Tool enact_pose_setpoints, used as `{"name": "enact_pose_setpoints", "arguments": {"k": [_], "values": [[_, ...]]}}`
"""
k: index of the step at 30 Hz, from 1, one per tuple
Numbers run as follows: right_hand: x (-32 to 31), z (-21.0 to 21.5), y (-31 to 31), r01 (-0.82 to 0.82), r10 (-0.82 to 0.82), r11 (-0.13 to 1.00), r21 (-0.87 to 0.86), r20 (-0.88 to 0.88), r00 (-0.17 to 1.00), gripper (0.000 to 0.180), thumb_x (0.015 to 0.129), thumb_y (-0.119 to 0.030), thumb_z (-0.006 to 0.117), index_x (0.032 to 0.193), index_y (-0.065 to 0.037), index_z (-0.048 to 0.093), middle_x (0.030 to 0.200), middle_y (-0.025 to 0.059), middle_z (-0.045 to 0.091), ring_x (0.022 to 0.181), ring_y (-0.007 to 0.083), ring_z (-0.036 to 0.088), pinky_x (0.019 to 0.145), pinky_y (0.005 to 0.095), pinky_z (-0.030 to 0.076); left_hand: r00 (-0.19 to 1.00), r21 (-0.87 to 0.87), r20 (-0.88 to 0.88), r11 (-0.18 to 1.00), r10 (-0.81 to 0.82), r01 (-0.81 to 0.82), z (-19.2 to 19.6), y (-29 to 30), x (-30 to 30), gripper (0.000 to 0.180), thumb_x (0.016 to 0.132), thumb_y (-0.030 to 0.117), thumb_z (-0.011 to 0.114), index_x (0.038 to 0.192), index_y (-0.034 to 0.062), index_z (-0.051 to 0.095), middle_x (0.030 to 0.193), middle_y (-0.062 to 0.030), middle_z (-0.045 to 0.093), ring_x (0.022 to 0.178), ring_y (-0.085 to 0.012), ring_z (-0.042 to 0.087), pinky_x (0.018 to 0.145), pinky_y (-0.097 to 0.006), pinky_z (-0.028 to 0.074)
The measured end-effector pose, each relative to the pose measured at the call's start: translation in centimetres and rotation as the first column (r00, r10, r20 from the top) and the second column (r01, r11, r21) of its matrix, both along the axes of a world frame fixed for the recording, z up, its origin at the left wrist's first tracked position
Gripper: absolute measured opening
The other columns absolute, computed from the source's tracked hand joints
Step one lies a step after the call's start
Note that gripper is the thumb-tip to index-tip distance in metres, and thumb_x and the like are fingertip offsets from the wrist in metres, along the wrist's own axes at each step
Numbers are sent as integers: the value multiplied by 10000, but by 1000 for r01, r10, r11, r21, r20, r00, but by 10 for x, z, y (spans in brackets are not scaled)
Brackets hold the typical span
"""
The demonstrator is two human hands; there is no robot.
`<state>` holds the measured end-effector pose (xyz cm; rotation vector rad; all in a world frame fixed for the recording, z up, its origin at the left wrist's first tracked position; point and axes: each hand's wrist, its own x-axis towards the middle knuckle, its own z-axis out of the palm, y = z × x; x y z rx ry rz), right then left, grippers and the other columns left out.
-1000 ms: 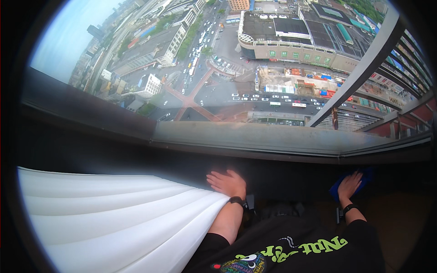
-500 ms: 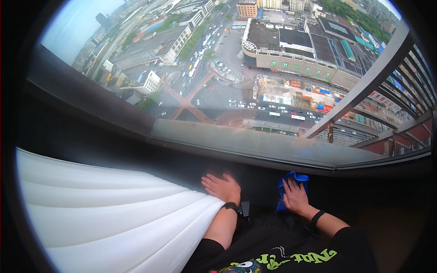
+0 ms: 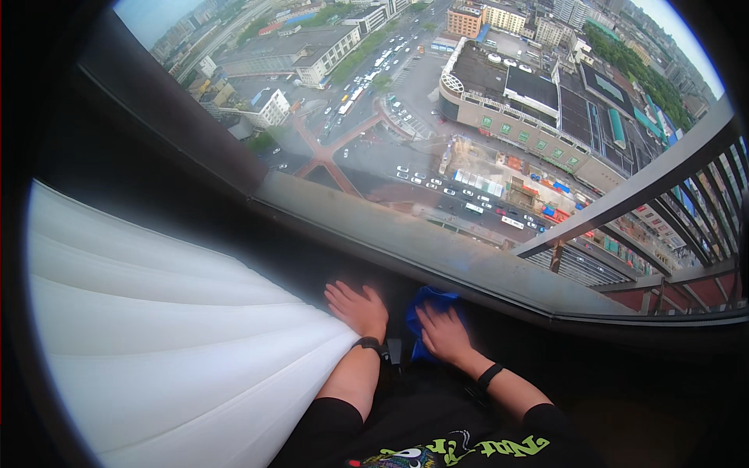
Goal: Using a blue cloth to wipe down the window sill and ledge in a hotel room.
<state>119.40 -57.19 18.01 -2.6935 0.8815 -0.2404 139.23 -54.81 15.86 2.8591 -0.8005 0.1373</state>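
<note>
My right hand (image 3: 442, 333) presses flat on a blue cloth (image 3: 425, 306) that lies on the dark sill below a large window (image 3: 468, 140). Only the cloth's upper and left parts show around the hand. My left hand (image 3: 356, 309) rests palm down on the same dark sill just to the left, fingers spread, holding nothing, beside the edge of a white pleated curtain (image 3: 172, 343). Each wrist wears a black band.
The window's grey lower frame (image 3: 437, 249) runs diagonally just past the hands. Through the glass lies a city far below, with roads, cars and buildings. A slatted metal structure (image 3: 671, 234) stands outside at the right. The curtain fills the left side.
My right hand has slid the blue cloth leftward along the sill, from far right to right beside my left hand. The left hand has stayed by the curtain.
</note>
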Motion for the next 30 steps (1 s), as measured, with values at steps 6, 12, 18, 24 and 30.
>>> {"name": "enact_pose_setpoints", "arguments": {"k": [6,12,18,24,30], "values": [[-49,15,-11,-169,165,982,81,54,985,481,844,-225,586,1307,-101,538,1446,136,445,1289,274,466,1076,464,343,1000,-42,8,999,4,-4,2,0,5,642,931,335,476,1429,-48,342,1526,-239,269,1433,-362,217,1163,-464,172],[-157,23,11,28,-23,990,137,-41,999,522,804,-179,595,1312,-80,530,1432,191,439,1318,351,427,1072,526,328,999,-73,-41,997,12,-15,7,2,5,641,929,325,481,1430,-49,338,1528,-234,265,1435,-351,212,1169,-456,164],[-288,14,57,475,-454,878,64,-203,867,554,831,-217,523,1339,0,472,1435,254,392,1358,404,338,1115,551,239,999,-122,-37,992,35,-39,12,4,8,633,915,313,492,1416,-50,360,1521,-233,277,1431,-352,219,1173,-462,158],[-333,-6,74,813,-814,575,-91,-167,556,550,899,-224,436,1382,38,399,1436,274,374,1363,430,295,1138,532,181,998,-119,-51,992,24,-30,6,-2,8,630,918,304,488,1426,-41,348,1539,-210,248,1443,-333,197,1174,-460,158],[-330,-16,55,989,-993,-9,-150,-114,-27,528,952,-230,362,1444,-38,368,1485,243,340,1400,383,274,1141,517,189,999,-132,-30,990,37,-40,10,-1,11,626,914,292,499,1425,-35,344,1536,-209,253,1439,-337,206,1173,-459,165]]}}
